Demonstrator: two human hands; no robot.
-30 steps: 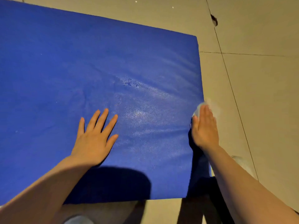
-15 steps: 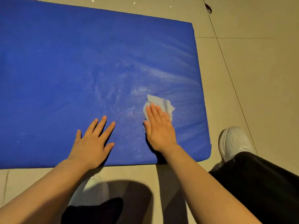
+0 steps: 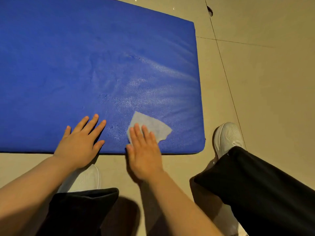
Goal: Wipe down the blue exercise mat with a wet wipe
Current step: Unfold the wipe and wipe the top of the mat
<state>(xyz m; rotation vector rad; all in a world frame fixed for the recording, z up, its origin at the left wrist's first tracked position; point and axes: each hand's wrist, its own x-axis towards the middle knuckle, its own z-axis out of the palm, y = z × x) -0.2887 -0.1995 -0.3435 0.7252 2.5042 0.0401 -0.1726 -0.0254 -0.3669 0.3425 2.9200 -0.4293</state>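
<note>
Both hands flat, left hand point(image 3: 80, 142) on mat point(image 3: 85, 65), right hand point(image 3: 144, 150) on wipe point(image 3: 151, 124)

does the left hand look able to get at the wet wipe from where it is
Probably yes: the left hand lies flat on the blue mat just beside the wet wipe, nothing between them, though the right hand presses on it.

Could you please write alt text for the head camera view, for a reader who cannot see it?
A person's right hand presses a crumpled white wet wipe flat-fingered onto the near edge of a blue padded exercise mat, while the left hand rests open beside it. The mat lies on a beige tiled floor; white shoes and black trouser legs show below.
</note>
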